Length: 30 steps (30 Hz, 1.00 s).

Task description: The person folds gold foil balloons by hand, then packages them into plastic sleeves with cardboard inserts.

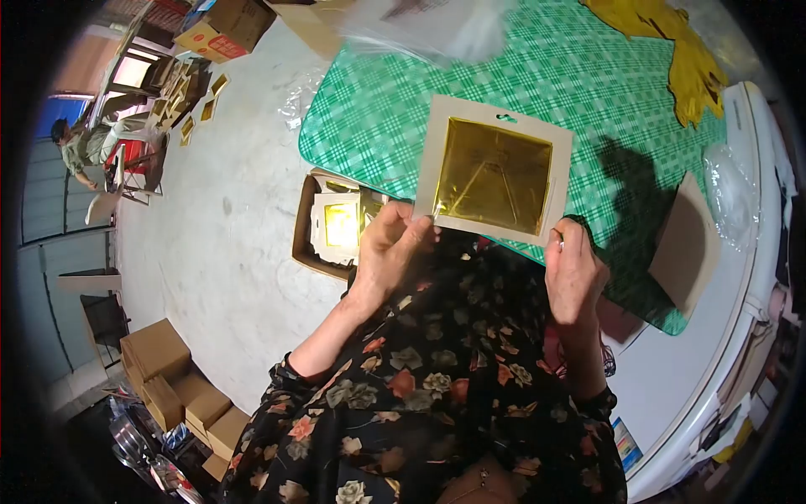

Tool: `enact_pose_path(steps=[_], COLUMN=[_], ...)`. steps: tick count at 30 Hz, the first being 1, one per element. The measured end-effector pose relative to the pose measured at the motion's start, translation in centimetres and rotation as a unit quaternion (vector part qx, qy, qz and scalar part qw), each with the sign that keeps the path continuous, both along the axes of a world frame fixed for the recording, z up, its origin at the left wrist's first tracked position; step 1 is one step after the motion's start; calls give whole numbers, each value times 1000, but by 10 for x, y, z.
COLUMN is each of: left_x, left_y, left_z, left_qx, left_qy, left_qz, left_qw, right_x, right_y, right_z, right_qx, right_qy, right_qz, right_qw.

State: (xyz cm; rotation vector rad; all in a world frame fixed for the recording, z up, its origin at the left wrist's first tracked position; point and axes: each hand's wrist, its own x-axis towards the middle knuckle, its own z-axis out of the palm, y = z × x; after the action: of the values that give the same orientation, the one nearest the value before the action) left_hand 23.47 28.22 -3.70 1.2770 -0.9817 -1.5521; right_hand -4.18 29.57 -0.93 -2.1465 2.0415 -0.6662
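Observation:
A flat cardboard piece [561,160] with a gold square panel and a small hang slot at its top edge is held up over the near edge of the green checked table. My left hand [390,252] pinches its lower left corner between thumb and fingers. At the lower right corner, my right hand [575,273] grips it with closed fingers. Below and left of the table stands an open cardboard box [300,231] holding similar gold-panelled pieces [342,225].
Clear plastic bags [428,29] lie on the green table [361,109] at its far side, yellow cloth [693,71] at the far right. A cardboard sheet [687,244] leans at the right. Stacked cartons [159,353] stand lower left; a seated person [80,151] is far left.

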Motion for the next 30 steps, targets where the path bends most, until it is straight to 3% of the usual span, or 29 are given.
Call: enact_pose_path(steps=[5, 9, 10, 13, 15, 17, 19, 22, 25, 26, 30], left_x=[6, 15, 17, 24, 24, 24, 25, 25, 30, 32, 32], left_y=[5, -15, -20, -38, -52, -63, -65, -66, -57, -57, -60], left_z=[-7, -1, 5, 10, 18, 28, 14, 9, 25, 37, 39], left_qx=[-140, -210, -208, -276, -352, -440, -414, -413, -138, -107, -128], left_qy=[-21, -50, -58, -85, -206, -349, -360, -358, -128, -48, -41], left_qz=[-1, -10, 2, 16, 18, -2, -3, 19, -17, -42, -11], left_qw=[990, 976, 976, 957, 913, 828, 836, 837, 982, 992, 991], right_x=[2, -11, -10, -10, -7, -7, -7, 0, 6, 9, 8], right_y=[-7, -28, -35, -51, -57, -63, -68, -70, -72, -72, -74], right_z=[10, 8, 9, 14, 26, 26, 9, 5, 19, 24, 22], right_qx=[52, 65, 31, -140, -73, -13, 38, 23, 62, 86, 150], right_qy=[-112, -297, -387, -362, -358, -354, -352, -354, -387, -402, -464], right_qz=[-46, -35, -28, 11, -13, -18, -3, 4, 2, 1, 17], right_qw=[991, 952, 921, 922, 931, 935, 935, 935, 920, 911, 873])
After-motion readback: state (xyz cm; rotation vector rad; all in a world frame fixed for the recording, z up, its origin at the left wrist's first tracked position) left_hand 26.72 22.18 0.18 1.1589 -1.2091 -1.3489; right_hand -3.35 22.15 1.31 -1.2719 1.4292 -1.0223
